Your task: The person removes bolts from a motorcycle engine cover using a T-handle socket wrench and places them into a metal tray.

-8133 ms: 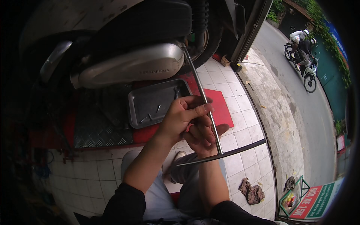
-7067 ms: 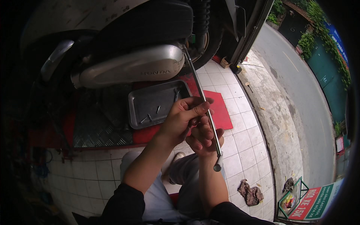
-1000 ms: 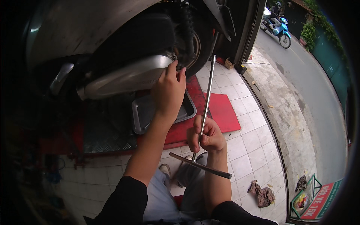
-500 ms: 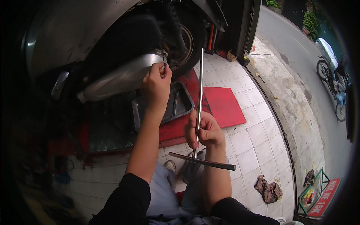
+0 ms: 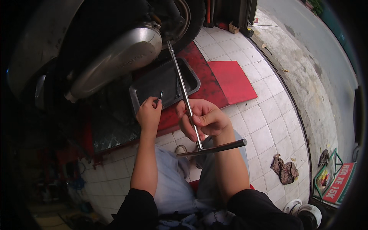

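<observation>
My left hand [image 5: 149,114] is closed in a pinch on a small bolt [image 5: 161,94], which sticks up from the fingertips over the near side of a grey metal tray [image 5: 133,100]. My right hand [image 5: 205,119] is wrapped around the shaft of a T-handle socket wrench [image 5: 183,89]. Its crossbar lies toward me, and the long shaft slants away to the left, its far tip appearing beside the wheel; whether they touch I cannot tell. Beyond the tray is a scooter with a silver engine cover [image 5: 119,57] and a dark rear tyre [image 5: 197,23]. A spanner [image 5: 177,87] lies in the tray.
The scooter stands over a red lift platform [image 5: 207,76] with a red flap [image 5: 233,82] on its right. White floor tiles [image 5: 260,122] surround it. A crumpled brown rag [image 5: 284,169] and a red sign in a green frame [image 5: 339,182] lie to the right, near the pavement.
My left hand has drawn back from the engine cover toward me, the bolt now showing in its fingers. The T-handle wrench has tipped leftward toward the wheel. The view has shifted; the passing motorbike is gone.
</observation>
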Motion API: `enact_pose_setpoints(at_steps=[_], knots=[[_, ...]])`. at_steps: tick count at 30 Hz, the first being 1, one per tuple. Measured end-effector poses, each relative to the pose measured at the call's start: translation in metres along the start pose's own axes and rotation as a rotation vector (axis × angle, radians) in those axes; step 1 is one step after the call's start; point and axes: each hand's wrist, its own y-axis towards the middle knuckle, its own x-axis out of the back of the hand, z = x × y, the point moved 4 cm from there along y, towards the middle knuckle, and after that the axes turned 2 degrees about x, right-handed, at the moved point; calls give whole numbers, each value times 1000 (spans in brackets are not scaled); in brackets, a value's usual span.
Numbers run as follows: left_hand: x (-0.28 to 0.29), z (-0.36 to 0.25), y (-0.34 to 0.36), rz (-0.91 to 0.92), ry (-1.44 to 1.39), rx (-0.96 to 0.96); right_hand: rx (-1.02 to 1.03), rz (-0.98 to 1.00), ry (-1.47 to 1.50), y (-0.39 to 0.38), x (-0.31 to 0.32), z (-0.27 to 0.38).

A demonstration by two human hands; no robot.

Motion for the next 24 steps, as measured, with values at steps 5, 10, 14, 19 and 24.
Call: enact_pose_setpoints(at_steps=[5,10,14,19,24], knots=[[1,-2,3,-70,-58,-46,-45,5,105,0,10,-17],[-3,-9,1,75,-684,-12,-149,-33,128,-4,9,-28],[-9,-28,-3,271,-1177,86,-208,-43,93,-6,14,-35],[-12,-41,-7,371,-1348,2,-183,-96,50,-5,20,-41],[-5,-45,-10,465,-1457,73,-115,-91,87,2,27,-44]])
